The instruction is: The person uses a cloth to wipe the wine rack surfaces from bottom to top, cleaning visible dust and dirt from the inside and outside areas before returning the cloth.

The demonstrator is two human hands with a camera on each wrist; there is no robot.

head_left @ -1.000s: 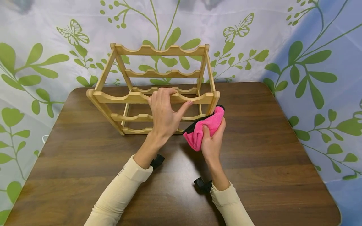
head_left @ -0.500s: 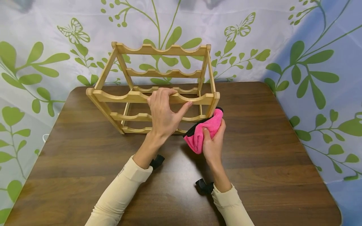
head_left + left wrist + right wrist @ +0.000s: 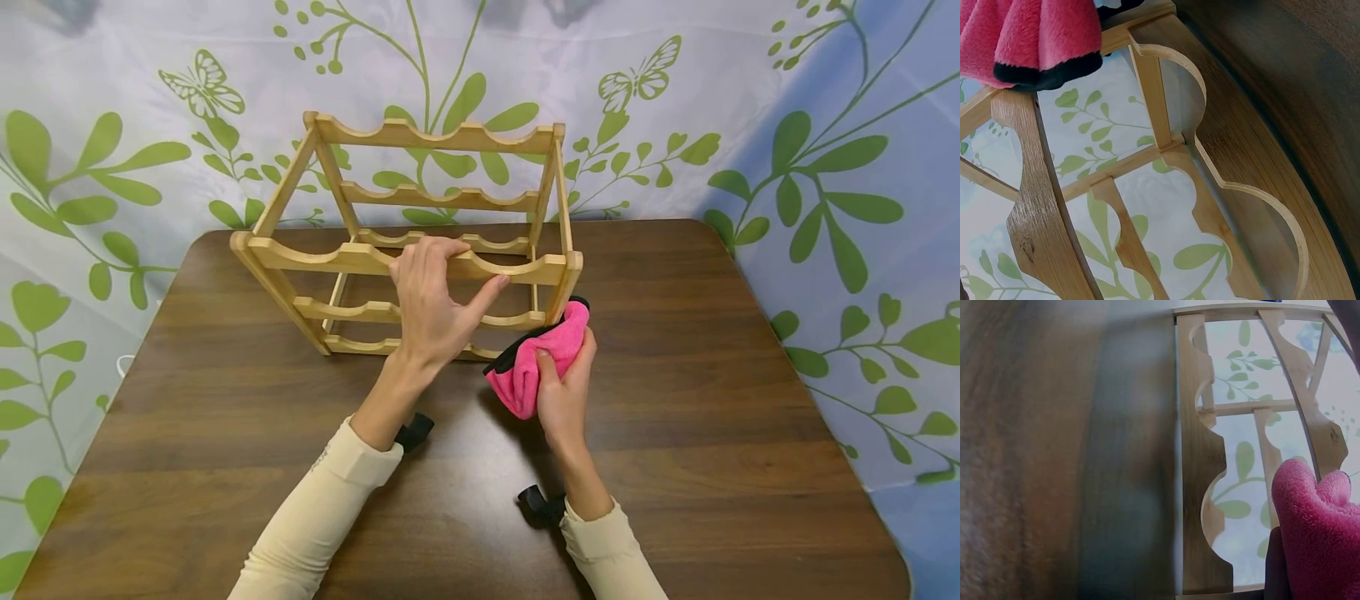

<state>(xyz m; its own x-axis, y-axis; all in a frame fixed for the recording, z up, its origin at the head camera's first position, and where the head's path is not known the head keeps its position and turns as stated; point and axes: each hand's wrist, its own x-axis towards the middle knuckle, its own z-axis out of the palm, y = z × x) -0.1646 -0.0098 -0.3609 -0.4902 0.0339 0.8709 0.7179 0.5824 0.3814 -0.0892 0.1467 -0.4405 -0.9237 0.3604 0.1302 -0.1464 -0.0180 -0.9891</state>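
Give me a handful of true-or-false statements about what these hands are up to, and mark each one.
1. The right hand holds a pink cloth. True.
2. The left hand holds onto the wooden rack. True.
3. The rack hangs from the ceiling. False: it stands on the brown table.
4. The cloth's visible edging is yellow. False: it is black.
5. Green butterflies decorate the backdrop. True.
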